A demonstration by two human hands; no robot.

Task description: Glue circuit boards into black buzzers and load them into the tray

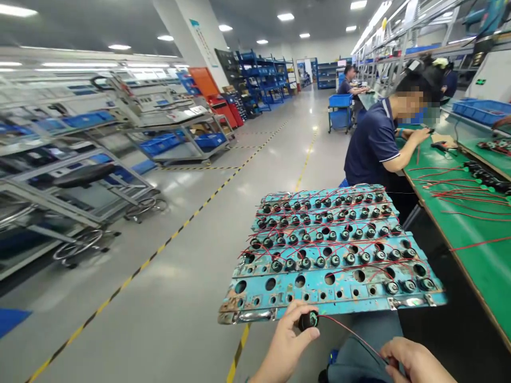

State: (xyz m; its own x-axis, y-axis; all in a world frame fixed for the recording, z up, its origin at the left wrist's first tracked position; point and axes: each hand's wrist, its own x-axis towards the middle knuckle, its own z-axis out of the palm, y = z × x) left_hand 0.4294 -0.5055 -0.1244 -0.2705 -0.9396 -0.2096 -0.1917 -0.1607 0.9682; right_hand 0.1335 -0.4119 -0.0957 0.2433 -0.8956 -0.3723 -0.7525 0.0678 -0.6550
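My left hand (289,335) pinches a small black round part (308,320) between thumb and fingers, its greenish end facing right. A thin red wire (345,328), with a dark one beside it, runs from the part down to my right hand (411,357). The fingers of that hand are closed around the wires near their far end. Just beyond my left hand is a worn light-blue rack (285,302) with rows of holes. Several similar black parts (320,261) with red wires sit in its back rows, and three (408,286) are at the right of the front row.
A green workbench (479,234) runs along the right, with red wires (459,194) and black parts on it. A co-worker in a dark shirt (371,141) sits there. Metal carts (175,133) and a stool (83,178) stand left of a floor aisle with striped tape (175,234).
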